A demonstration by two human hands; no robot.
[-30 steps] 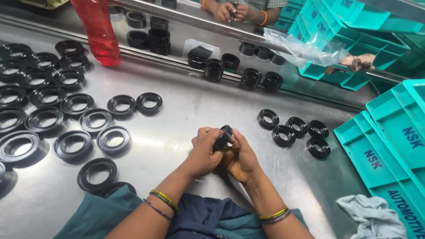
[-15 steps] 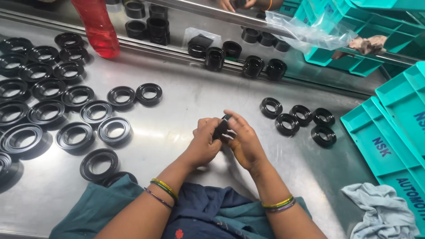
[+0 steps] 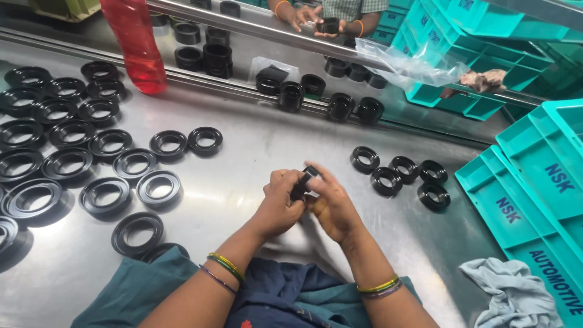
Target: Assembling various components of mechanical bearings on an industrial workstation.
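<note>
A large spread of black rings (image 3: 71, 159) lies on your left on the steel surface (image 3: 261, 146). Your left hand (image 3: 280, 205) and right hand (image 3: 331, 203) both pinch one small black ring (image 3: 302, 182) at centre — fingers closed on it. Only four rings (image 3: 402, 176) sit to the right — most seem still unhandled.

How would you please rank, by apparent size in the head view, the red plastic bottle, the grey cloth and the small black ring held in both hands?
1. Red plastic bottle, partly cropped.
2. Crumpled grey cloth, close behind; nearer the camera, so unsure.
3. Small black ring, between left hand and right hand.
</note>
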